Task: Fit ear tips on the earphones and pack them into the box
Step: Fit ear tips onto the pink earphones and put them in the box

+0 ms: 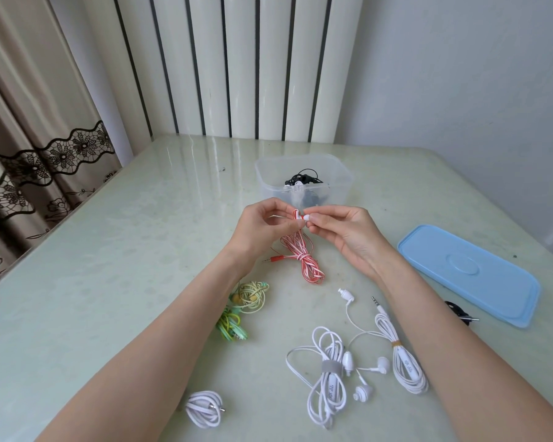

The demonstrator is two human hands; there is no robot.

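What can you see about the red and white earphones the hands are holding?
The red earphones have a flat cord striped red and white, wound into a long bundle knotted near the middle. The bundle's lower end rests on the table; a red plug lies beside it. The left hand pinches a red earbud at the top, while the right hand pinches a white ear tip against it.

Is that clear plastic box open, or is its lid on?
Open. The clear box has no lid on it, and black earphones show inside. The blue lid lies flat on the table to its right.
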